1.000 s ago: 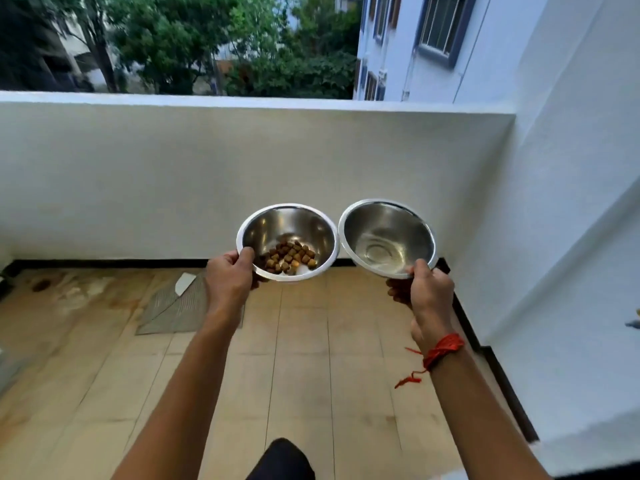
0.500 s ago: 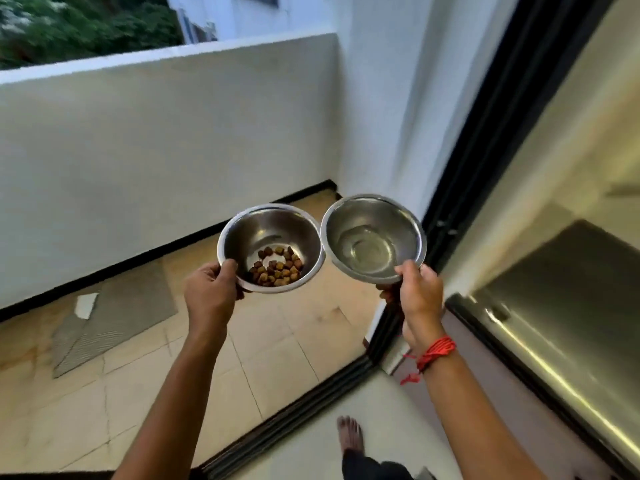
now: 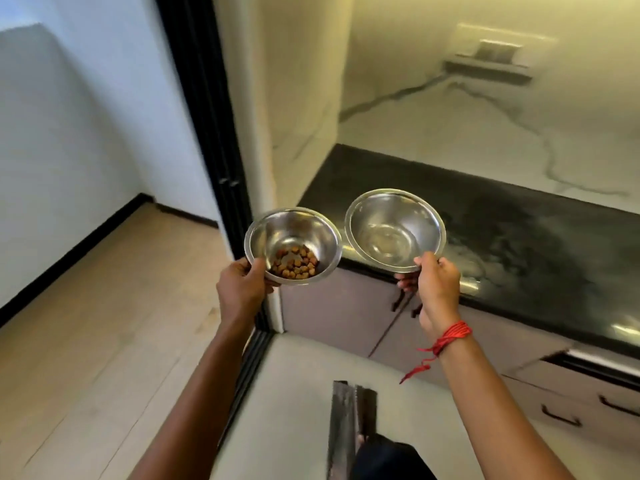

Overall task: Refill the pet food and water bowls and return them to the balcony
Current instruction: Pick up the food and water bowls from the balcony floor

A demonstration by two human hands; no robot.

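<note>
My left hand (image 3: 242, 287) grips the near rim of a steel food bowl (image 3: 294, 233) with a small heap of brown kibble (image 3: 296, 263) in its bottom. My right hand (image 3: 438, 284), with a red thread on the wrist, holds the near rim of a second steel bowl (image 3: 394, 223) that has a little water in it. Both bowls are held side by side in the air, tilted slightly towards me. The water bowl hangs over the front edge of a black kitchen counter (image 3: 519, 244).
A black sliding door frame (image 3: 211, 133) separates the balcony floor (image 3: 86, 323) on the left from the room. Grey cabinet doors and drawers (image 3: 346, 317) sit under the counter. Marble wall with a socket plate (image 3: 491, 53) behind. A shiny metal object (image 3: 346, 420) stands near my legs.
The view has swung right from the balcony wall to the doorway and kitchen counter. Both hands kept hold of the bowls, which now hang near the counter edge.
</note>
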